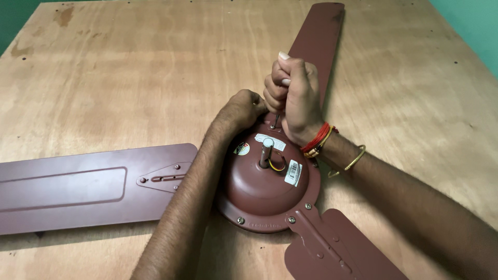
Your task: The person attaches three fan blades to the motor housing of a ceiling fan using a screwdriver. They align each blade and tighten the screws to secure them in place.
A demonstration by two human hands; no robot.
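Right hand (pixel 293 88) fists a screwdriver (pixel 276 121) over the brown fan motor (pixel 262 189), left hand (pixel 241 109) beside it

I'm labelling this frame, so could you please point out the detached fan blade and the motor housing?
detached fan blade (pixel 67 186), head view, middle of its flat face.
motor housing (pixel 254 189), head view, front of the dome.

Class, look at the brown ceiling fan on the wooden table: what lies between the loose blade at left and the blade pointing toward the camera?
In the head view, the person's left forearm crosses that gap over the bare wooden table, reaching the motor housing.
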